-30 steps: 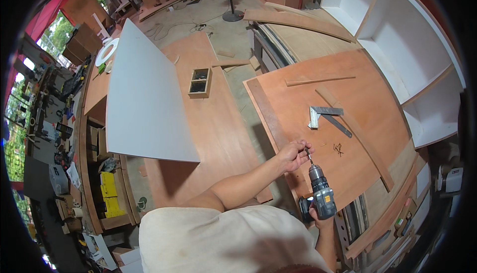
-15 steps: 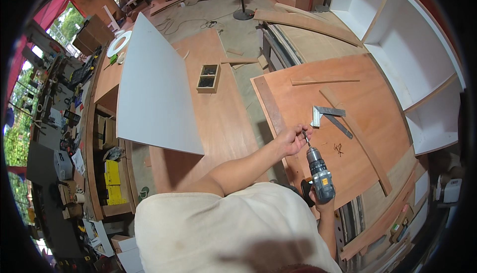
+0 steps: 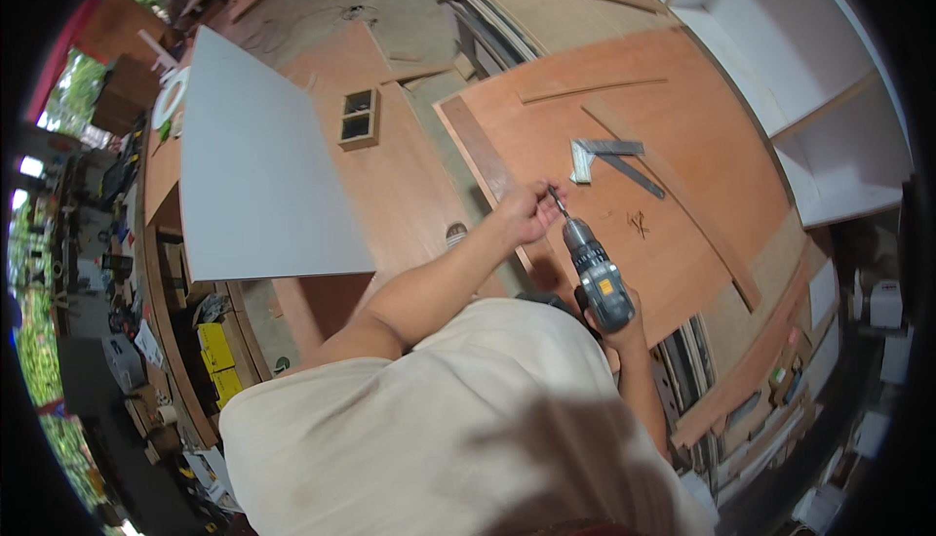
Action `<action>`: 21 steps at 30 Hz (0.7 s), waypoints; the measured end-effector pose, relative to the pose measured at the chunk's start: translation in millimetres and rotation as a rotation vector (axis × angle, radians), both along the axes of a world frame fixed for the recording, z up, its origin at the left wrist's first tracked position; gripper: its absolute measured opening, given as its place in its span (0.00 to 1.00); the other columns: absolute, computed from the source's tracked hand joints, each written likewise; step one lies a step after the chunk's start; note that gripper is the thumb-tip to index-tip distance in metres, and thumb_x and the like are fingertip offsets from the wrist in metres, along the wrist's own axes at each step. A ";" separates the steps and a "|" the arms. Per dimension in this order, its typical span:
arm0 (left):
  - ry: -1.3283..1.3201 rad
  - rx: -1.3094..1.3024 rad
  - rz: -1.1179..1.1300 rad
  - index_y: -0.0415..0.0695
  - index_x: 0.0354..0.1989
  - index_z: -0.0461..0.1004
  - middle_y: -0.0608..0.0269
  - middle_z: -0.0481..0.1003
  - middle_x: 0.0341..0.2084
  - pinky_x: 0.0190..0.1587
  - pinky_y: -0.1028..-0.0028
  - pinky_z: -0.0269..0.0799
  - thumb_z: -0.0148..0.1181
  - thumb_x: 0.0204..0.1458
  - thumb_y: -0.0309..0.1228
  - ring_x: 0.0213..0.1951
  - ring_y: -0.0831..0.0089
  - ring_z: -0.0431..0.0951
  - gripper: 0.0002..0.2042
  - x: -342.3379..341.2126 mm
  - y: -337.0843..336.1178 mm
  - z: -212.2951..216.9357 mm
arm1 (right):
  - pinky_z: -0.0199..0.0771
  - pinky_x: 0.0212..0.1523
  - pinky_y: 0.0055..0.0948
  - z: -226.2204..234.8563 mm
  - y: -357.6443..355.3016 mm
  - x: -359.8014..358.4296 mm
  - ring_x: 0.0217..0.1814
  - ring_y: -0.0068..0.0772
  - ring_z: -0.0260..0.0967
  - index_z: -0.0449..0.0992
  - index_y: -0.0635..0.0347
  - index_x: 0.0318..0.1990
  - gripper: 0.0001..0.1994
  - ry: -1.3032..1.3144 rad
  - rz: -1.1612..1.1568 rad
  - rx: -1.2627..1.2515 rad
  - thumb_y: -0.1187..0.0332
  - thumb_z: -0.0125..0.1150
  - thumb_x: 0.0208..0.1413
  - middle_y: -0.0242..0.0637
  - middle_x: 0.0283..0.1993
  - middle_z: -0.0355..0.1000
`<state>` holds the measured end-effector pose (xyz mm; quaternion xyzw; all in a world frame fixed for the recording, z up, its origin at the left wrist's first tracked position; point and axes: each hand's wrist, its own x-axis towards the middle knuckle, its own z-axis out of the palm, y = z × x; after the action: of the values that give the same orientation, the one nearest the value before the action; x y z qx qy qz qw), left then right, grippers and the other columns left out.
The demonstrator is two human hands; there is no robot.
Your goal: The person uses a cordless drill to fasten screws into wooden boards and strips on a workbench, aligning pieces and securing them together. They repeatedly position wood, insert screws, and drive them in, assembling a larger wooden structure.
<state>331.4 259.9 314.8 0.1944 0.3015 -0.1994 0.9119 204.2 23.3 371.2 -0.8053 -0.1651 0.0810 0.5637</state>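
Observation:
My right hand [image 3: 624, 326] grips the handle of a grey-black cordless drill [image 3: 597, 277], its chuck pointing away from me and slightly left. A thin bit [image 3: 560, 204] sticks out of the chuck. My left hand [image 3: 526, 212] reaches across, fingers pinched at the bit's dark tip; whether a screw sits there is too small to tell. Both hands are above the left part of an orange-brown plywood sheet [image 3: 682, 97]. On that sheet, right of the drill, lies a small pile of dark screws [image 3: 637, 224]. Beyond it rests a metal square [image 3: 582, 160] with dark blades.
A white panel [image 3: 263, 175] stands upright at left, near a two-compartment wooden box [image 3: 359, 120] with dark small pieces. Wood strips [image 3: 682, 204] lie on the plywood. A white cabinet [image 3: 780, 58] is at far right, a cluttered workbench [image 3: 161, 282] at far left.
The view has tilted and shifted, so the bench scene sits higher and further left. My left fingers stay at the bit's tip, and the drill remains in my right hand.

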 end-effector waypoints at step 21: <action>0.442 -0.150 -0.039 0.41 0.44 0.67 0.61 0.73 0.35 0.46 0.64 0.79 0.40 0.69 0.34 0.39 0.63 0.78 0.11 68.8 76.6 -175.2 | 0.74 0.44 0.36 -13.3 145.6 147.9 0.41 0.51 0.78 0.77 0.63 0.46 0.22 0.598 -0.002 -0.471 0.65 0.67 0.41 0.52 0.36 0.78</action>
<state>400.2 336.5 139.6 0.0836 0.4744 -0.2767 0.8315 352.1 168.8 357.9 -0.8536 0.0309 0.3476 0.3867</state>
